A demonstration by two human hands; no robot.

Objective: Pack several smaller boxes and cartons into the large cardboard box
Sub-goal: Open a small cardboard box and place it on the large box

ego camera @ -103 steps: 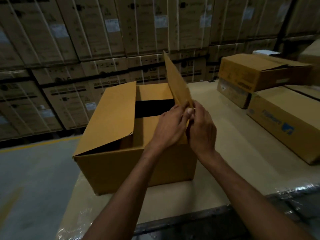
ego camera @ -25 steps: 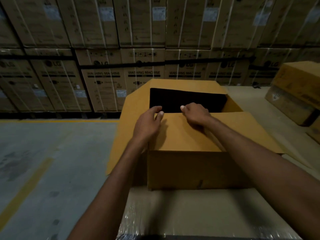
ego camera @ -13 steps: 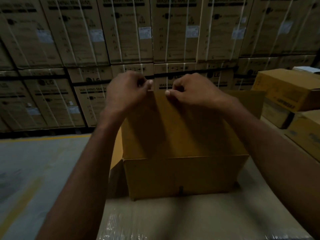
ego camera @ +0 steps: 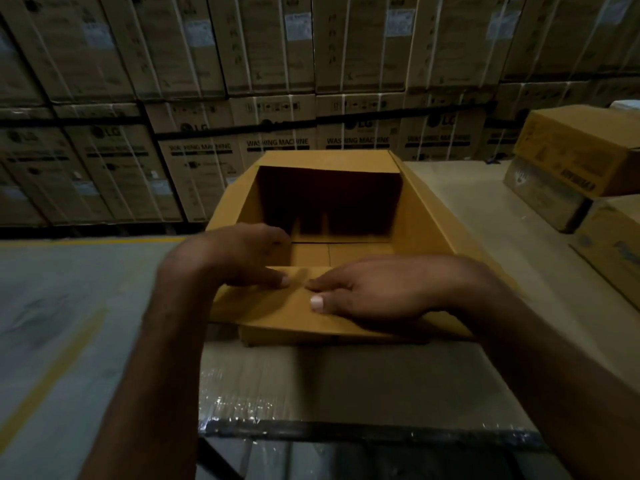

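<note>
Large cardboard box [ego camera: 426, 216] open, inside dark, sits near the front-left corner of the wrapped platform [ego camera: 346, 386]. Near flap [ego camera: 277, 310] folded outward; left hand [ego camera: 239, 254] and right hand [ego camera: 374, 289] spread flat, pressing it down. Smaller cartons [ego camera: 571, 161] at right edge.

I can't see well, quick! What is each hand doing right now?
Left hand: open, fingers pressing on the near flap of the large cardboard box, holding nothing.
Right hand: open, flat on the same flap.
</note>
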